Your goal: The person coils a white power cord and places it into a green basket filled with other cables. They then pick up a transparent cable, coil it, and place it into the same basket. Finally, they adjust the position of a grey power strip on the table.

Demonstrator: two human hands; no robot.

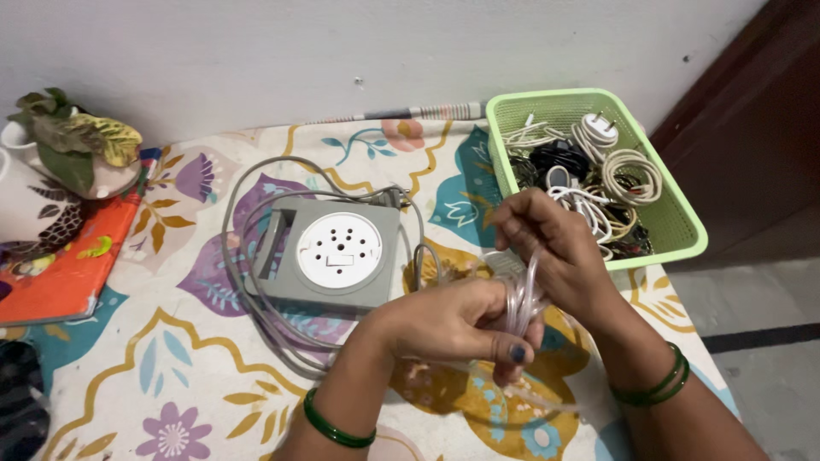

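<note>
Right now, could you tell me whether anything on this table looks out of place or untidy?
Only the grey extension box's cord sprawls in loose loops. Both hands hold a clear cable.

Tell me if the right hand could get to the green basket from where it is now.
Probably yes. The right hand is just in front of the green basket, with nothing between them, and the basket is open on top. But both it and the left hand are holding a clear cable.
</note>
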